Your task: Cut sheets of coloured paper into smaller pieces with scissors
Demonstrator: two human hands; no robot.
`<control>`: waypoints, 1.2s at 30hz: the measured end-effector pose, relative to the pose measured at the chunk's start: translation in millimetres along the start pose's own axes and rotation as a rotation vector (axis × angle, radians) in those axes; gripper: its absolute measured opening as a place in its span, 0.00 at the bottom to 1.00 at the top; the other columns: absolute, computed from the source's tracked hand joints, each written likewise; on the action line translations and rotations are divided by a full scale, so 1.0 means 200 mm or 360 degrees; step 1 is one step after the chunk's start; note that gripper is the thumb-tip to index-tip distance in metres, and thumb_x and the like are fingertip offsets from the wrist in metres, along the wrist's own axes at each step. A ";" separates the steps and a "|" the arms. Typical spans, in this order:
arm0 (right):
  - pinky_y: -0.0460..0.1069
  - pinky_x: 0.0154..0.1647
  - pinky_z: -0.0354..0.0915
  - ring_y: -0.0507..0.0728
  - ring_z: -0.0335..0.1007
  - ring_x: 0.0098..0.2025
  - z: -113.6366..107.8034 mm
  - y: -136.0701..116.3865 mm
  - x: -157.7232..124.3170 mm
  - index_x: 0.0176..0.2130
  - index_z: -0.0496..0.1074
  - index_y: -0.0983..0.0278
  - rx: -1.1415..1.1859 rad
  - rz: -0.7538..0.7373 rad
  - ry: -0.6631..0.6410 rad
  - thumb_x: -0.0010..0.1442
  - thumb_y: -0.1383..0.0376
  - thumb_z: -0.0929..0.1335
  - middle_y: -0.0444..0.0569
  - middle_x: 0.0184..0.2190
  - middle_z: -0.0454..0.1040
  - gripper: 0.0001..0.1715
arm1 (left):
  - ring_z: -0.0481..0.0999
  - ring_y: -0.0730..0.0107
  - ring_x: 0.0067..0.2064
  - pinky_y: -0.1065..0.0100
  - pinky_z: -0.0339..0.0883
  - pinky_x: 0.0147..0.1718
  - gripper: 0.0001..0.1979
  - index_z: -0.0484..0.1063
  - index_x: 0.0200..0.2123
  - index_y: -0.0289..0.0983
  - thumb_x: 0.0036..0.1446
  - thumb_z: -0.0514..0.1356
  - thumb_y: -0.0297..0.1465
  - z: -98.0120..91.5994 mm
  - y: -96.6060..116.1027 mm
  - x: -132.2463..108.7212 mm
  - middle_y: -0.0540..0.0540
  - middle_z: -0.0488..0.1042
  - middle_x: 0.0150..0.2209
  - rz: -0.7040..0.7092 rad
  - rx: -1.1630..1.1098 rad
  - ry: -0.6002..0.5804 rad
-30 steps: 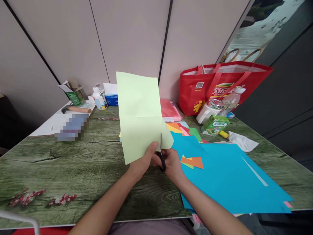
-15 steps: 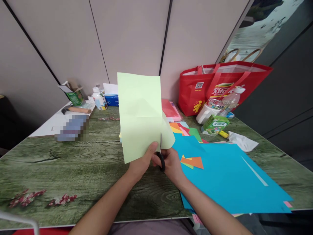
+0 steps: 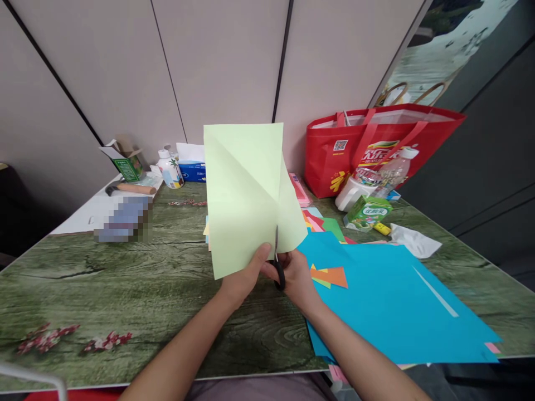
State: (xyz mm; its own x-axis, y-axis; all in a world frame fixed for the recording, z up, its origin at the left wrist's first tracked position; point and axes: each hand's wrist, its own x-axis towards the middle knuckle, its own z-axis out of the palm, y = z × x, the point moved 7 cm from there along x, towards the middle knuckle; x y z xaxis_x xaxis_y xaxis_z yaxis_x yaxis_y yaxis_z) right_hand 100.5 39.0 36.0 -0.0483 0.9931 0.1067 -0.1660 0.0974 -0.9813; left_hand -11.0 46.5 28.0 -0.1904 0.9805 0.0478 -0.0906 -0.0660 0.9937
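Note:
A pale green sheet of paper (image 3: 240, 195) stands upright in front of me, its lower edge pinched by my left hand (image 3: 246, 273), thumb on the near side. Closed around the black handles of a pair of scissors (image 3: 279, 273) is my right hand (image 3: 298, 278). The blades point up along the paper, close to its right side, where a cut flap bends away to the right. Part of the blades and the fingers behind the paper are hidden.
Blue paper (image 3: 397, 301) covers the table's right side, with orange scraps (image 3: 334, 277) on it. Behind are a green drink carton (image 3: 368, 213), a clear bottle (image 3: 397, 170) and a red bag (image 3: 334, 150). A hammer (image 3: 136, 188) and a white bottle (image 3: 170, 170) are at left.
The paper has shifted slightly right, and its flap now spreads farther to the right. A diagonal shade line shows on the sheet. Both hands keep their hold, the right slightly farther right.

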 end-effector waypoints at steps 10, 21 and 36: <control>0.45 0.17 0.59 0.50 0.59 0.18 -0.02 0.00 0.00 0.24 0.64 0.64 -0.0109 0.0052 0.0057 0.36 0.55 0.74 0.42 0.15 0.67 0.22 | 0.68 0.60 0.52 0.61 0.55 0.56 0.20 0.73 0.40 0.38 0.43 0.64 0.40 -0.01 -0.02 0.00 0.43 0.74 0.46 -0.0037 0.0058 0.0005; 0.44 0.16 0.57 0.49 0.56 0.16 -0.02 -0.01 0.00 0.20 0.61 0.64 -0.0160 0.0156 0.0075 0.34 0.54 0.75 0.39 0.12 0.62 0.23 | 0.68 0.58 0.52 0.60 0.55 0.56 0.19 0.74 0.37 0.37 0.42 0.64 0.41 -0.02 -0.01 0.00 0.42 0.76 0.43 -0.0040 0.0100 0.0057; 0.44 0.15 0.56 0.48 0.56 0.16 -0.03 0.02 0.00 0.22 0.63 0.64 -0.0077 0.0188 0.0090 0.34 0.56 0.75 0.39 0.12 0.64 0.21 | 0.71 0.61 0.49 0.63 0.57 0.55 0.17 0.74 0.36 0.37 0.45 0.62 0.41 -0.01 -0.02 0.01 0.44 0.77 0.41 -0.0007 0.0064 0.0007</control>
State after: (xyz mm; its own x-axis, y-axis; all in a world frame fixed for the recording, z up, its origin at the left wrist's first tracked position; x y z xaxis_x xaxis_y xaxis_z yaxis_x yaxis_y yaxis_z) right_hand 105.1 39.8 31.7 -0.0092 0.9998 -0.0179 -0.1149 -0.0188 -0.9932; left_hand -12.4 48.9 24.0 -0.1946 0.9799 0.0431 -0.0518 -0.0542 0.9972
